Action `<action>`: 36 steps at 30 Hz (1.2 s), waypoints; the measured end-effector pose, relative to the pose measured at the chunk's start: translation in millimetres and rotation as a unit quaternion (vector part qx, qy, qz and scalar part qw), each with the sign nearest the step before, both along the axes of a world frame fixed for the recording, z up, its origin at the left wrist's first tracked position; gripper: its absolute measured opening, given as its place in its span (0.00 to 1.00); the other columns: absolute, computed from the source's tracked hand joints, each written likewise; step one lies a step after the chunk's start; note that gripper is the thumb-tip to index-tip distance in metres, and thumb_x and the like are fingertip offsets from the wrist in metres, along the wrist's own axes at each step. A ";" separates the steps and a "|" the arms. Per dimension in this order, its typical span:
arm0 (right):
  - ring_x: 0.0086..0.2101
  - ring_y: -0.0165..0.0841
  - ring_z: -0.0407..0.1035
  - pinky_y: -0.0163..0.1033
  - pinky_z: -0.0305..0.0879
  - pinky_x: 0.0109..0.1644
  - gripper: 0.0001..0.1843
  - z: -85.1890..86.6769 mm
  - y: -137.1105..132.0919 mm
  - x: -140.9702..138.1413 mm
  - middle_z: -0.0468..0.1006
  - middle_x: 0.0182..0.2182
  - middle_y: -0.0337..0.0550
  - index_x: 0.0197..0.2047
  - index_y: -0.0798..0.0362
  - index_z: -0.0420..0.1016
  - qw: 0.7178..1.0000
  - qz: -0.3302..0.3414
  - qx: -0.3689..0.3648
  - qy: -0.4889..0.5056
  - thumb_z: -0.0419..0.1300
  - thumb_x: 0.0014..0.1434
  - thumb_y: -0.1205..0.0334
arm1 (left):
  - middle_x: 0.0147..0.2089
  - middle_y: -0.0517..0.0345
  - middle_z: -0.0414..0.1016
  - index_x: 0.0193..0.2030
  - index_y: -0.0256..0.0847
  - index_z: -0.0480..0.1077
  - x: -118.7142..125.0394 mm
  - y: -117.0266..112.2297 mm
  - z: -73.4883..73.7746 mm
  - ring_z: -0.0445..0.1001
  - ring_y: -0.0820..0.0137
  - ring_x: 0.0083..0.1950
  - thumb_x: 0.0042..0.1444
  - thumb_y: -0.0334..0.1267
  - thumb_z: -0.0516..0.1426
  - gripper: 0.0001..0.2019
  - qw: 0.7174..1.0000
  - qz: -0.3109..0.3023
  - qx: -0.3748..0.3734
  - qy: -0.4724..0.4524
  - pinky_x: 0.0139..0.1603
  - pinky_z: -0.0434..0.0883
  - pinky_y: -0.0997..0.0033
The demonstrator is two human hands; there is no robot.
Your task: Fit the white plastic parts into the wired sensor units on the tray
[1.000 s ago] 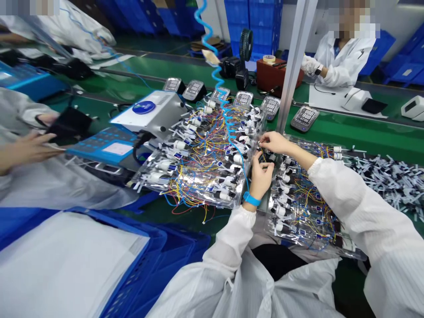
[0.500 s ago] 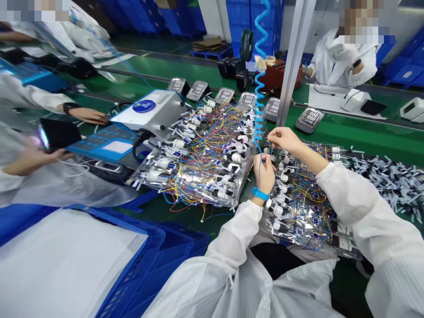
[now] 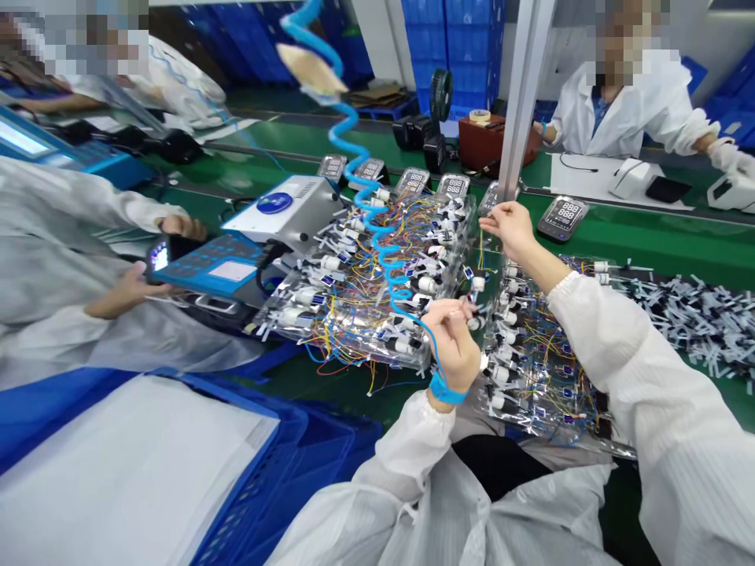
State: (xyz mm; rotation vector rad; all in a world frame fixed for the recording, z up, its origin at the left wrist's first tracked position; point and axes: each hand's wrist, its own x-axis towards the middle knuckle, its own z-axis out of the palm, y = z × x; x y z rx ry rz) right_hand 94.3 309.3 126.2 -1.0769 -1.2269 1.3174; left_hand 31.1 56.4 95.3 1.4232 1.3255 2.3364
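Observation:
My right hand [image 3: 512, 229] is closed in a pinch on thin yellow wires [image 3: 481, 250], which run down from its fingertips. Below them hangs a small white cylindrical part [image 3: 478, 283] with a little blue piece beside it. Lower and to the left, my left hand [image 3: 453, 343] has its thumb and fingers pressed together near this part; what lies between them is too small to make out. A blue strap [image 3: 447, 389] circles the left wrist, joined to a coiled blue cord [image 3: 386, 255]. Wired parts on a clear plastic tray [image 3: 377, 350] lie left of my hands.
A second tray of wired parts [image 3: 546, 350] sits at right, with a heap of black-and-white pieces [image 3: 696, 318] beyond. Display units [image 3: 563, 218] line the green bench. A metal post [image 3: 522, 102] rises ahead. At left, a co-worker's hand [image 3: 127, 292] is by a blue-and-white device [image 3: 277, 212].
My left hand has moved down and left, apart from the right hand. Yellow wires now show stretched below my right hand. The coiled cord has swung left.

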 end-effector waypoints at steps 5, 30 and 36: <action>0.36 0.26 0.80 0.36 0.80 0.49 0.09 7.7 5.8 1.7 0.73 0.35 0.35 0.40 0.47 0.60 0.999 -0.001 0.030 -0.022 0.56 0.71 0.67 | 0.39 0.63 0.66 0.45 0.45 0.63 -12.3 13.3 11.6 0.68 0.76 0.31 0.76 0.47 0.54 0.10 0.998 0.001 0.010 -0.069 0.35 0.72 0.71; 0.33 0.31 0.71 0.38 0.70 0.37 0.10 30.1 -233.1 69.5 0.79 0.35 0.37 0.42 0.48 0.77 0.875 0.467 0.053 -0.112 0.70 0.64 0.52 | 0.40 0.61 0.69 0.45 0.48 0.71 -16.9 -11.8 93.9 0.71 0.79 0.30 0.72 0.52 0.61 0.11 0.971 -0.196 0.035 -0.135 0.28 0.73 0.78; 0.28 0.32 0.68 0.42 0.70 0.31 0.12 48.9 -270.6 106.8 0.74 0.31 0.37 0.39 0.44 0.73 0.963 0.237 -0.091 0.089 0.69 0.65 0.48 | 0.55 0.51 0.73 0.57 0.49 0.72 -18.8 -30.7 53.8 0.77 0.64 0.56 0.67 0.53 0.65 0.18 0.992 -0.124 0.013 -0.023 0.51 0.79 0.66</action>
